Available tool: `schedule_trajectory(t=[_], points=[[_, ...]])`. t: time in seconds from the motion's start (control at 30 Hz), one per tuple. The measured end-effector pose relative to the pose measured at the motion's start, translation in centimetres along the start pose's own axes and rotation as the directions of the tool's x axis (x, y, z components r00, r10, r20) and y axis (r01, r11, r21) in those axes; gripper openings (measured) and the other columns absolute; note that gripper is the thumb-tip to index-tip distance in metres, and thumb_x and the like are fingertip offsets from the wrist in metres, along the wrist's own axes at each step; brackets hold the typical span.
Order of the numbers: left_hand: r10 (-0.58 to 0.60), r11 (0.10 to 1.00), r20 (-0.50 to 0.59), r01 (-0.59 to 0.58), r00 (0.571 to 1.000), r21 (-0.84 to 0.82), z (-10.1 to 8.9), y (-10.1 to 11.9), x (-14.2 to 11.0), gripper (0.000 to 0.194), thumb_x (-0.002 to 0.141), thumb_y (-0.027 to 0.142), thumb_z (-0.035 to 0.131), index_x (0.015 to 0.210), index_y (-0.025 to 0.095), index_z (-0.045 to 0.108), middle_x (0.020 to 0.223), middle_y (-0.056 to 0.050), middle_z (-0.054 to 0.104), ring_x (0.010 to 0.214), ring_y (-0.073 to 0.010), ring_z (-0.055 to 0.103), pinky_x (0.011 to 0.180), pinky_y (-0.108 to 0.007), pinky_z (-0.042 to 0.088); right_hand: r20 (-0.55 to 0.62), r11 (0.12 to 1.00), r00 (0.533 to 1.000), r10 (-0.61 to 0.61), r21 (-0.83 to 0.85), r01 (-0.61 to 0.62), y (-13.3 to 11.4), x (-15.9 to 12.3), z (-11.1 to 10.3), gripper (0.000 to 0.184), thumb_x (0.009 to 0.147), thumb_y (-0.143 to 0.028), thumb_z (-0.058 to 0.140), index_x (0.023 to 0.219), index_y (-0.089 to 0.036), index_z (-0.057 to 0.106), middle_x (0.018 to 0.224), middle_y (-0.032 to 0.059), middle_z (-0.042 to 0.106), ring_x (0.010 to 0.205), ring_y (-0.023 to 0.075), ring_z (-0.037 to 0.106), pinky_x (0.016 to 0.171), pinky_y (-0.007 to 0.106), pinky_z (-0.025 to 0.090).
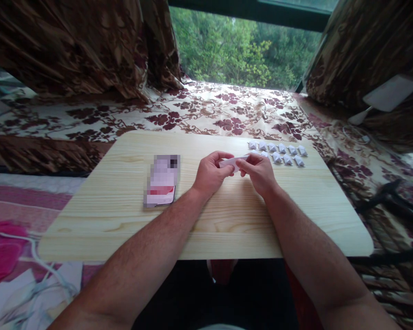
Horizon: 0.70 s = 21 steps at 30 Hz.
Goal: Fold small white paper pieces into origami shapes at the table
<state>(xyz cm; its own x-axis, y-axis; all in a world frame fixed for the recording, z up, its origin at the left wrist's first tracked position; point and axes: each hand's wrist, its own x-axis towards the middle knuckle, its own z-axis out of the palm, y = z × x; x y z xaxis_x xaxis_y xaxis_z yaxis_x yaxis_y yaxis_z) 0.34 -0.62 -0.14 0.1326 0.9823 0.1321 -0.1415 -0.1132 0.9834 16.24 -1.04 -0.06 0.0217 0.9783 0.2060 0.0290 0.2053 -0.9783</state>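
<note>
Both hands meet above the middle of a pale wooden table [124, 220]. My left hand [211, 173] and my right hand [258, 172] each pinch one end of a small white folded paper [231, 162], fingers closed on it. Just beyond my right hand lie several small white folded paper pieces [282, 153] in two rows on the table's far right part.
A phone [161, 181] lies flat on the table left of my hands. Flowered cloth [199, 110] covers the ledge behind, with brown curtains [72, 46] at both sides of a window. A white charger and cable [361, 119] sit at the right; a pink cloth [3, 247] at the left.
</note>
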Motion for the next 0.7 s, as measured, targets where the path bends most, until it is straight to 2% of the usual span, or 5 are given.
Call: schedule_trajectory(t=[0.17, 0.43, 0.7], points=[[-0.002, 1.0, 0.0, 0.002, 1.0, 0.024, -0.06, -0.05, 0.0, 0.034, 0.066, 0.019, 0.073, 0.099, 0.013, 0.069, 0.07, -0.003, 0.071, 0.061, -0.0154, 0.067, 0.06, -0.027, 0.056, -0.034, 0.996, 0.999, 0.023, 0.082, -0.02, -0.11, 0.11, -0.08, 0.024, 0.075, -0.037, 0.076, 0.064, -0.018, 0.065, 0.055, -0.0017, 0.06, 0.047, 0.0094, 0.05, 0.048, 0.024, 0.038], [-0.05, 0.998, 0.006, 0.05, 0.999, -0.023, 0.2, 0.41, -0.14, 0.037, 0.062, 0.018, 0.074, 0.098, 0.012, 0.069, 0.07, -0.002, 0.069, 0.06, -0.014, 0.064, 0.061, -0.028, 0.058, -0.05, 0.996, 0.997, 0.055, 0.079, -0.051, -0.13, 0.14, -0.05, 0.022, 0.073, -0.036, 0.076, 0.066, -0.018, 0.065, 0.055, -0.0021, 0.059, 0.048, 0.0098, 0.05, 0.048, 0.024, 0.04], [-0.081, 0.994, 0.028, 0.083, 0.996, -0.072, 0.29, 0.6, -0.15, 0.04, 0.062, 0.015, 0.073, 0.101, 0.011, 0.068, 0.07, -0.002, 0.068, 0.062, -0.0135, 0.063, 0.062, -0.029, 0.059, -0.047, 0.992, 0.998, 0.032, 0.12, -0.026, -0.16, 0.14, -0.01, 0.017, 0.073, -0.032, 0.075, 0.067, -0.019, 0.066, 0.053, -0.0033, 0.058, 0.046, 0.0092, 0.049, 0.047, 0.024, 0.038]])
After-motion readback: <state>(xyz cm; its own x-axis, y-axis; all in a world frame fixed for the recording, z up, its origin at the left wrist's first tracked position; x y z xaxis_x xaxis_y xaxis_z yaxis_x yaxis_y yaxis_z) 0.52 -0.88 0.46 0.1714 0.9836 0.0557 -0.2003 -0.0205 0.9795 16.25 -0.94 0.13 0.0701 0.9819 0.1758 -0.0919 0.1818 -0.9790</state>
